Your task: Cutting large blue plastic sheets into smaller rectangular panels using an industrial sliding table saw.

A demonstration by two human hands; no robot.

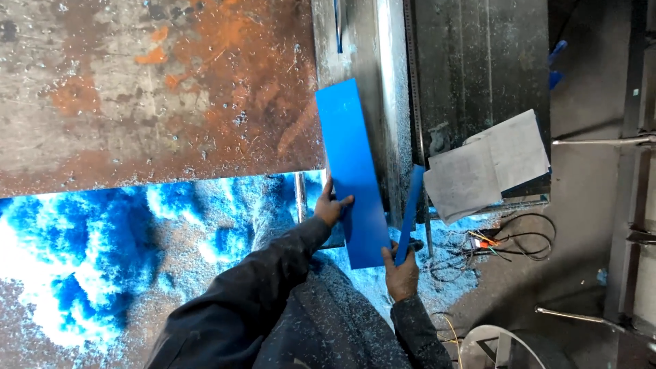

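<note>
A long flat blue plastic strip [353, 164] stands tilted over a steel machine bed [369, 61]. My left hand [331, 207] grips its left edge near the lower half, thumb across the face. My right hand [400, 272] holds the bottom corner of that strip and also grips a second, narrower blue strip [411, 208] that runs up beside the first one. Both sleeves are dark and dusted with shavings.
A rusty steel plate [157, 89] fills the upper left. Blue plastic shavings [102, 246] cover the surface below it. Folded grey papers [488, 164] lie at right, with black cables [512, 242] below them. Metal rods [601, 141] stick out at the right edge.
</note>
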